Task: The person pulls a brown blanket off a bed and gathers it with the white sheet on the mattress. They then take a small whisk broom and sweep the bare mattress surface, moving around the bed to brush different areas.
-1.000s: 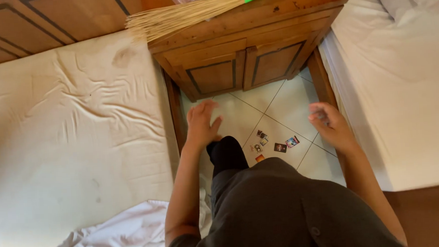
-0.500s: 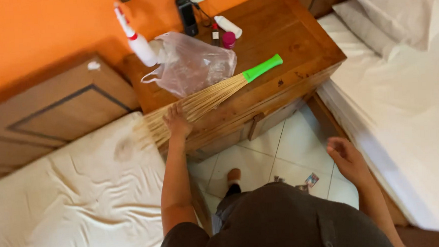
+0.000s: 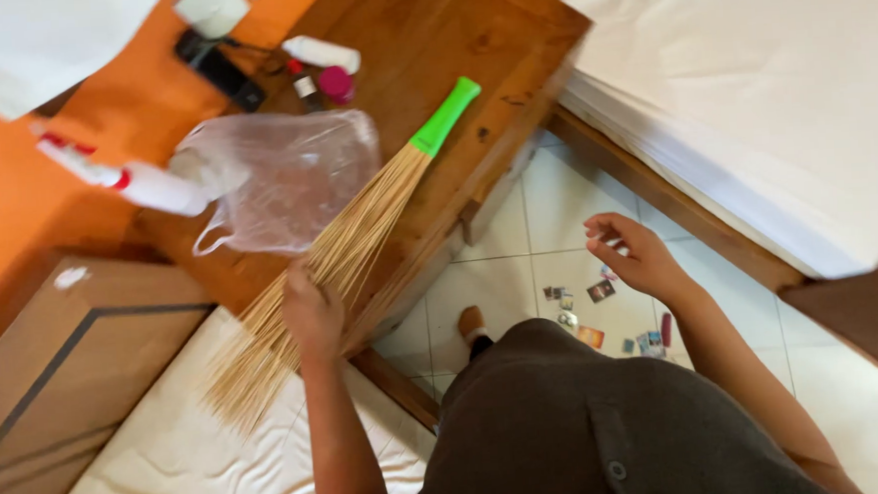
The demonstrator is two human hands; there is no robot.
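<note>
Head cam looks straight down on a wooden bench (image 3: 508, 43) squeezed between two beds. Left hand (image 3: 312, 314) is wrapped around the bristles of a stick broom (image 3: 349, 242), which lies diagonally across the bench with its green handle (image 3: 444, 116) pointing away and the bristle tips hanging over the white mattress (image 3: 170, 472). Right hand (image 3: 635, 257) hangs open over the tiled floor (image 3: 556, 191), fingers loose, holding nothing, just above some small scattered cards (image 3: 602, 291). A clear plastic bag (image 3: 285, 180) sits right beside the broom.
</note>
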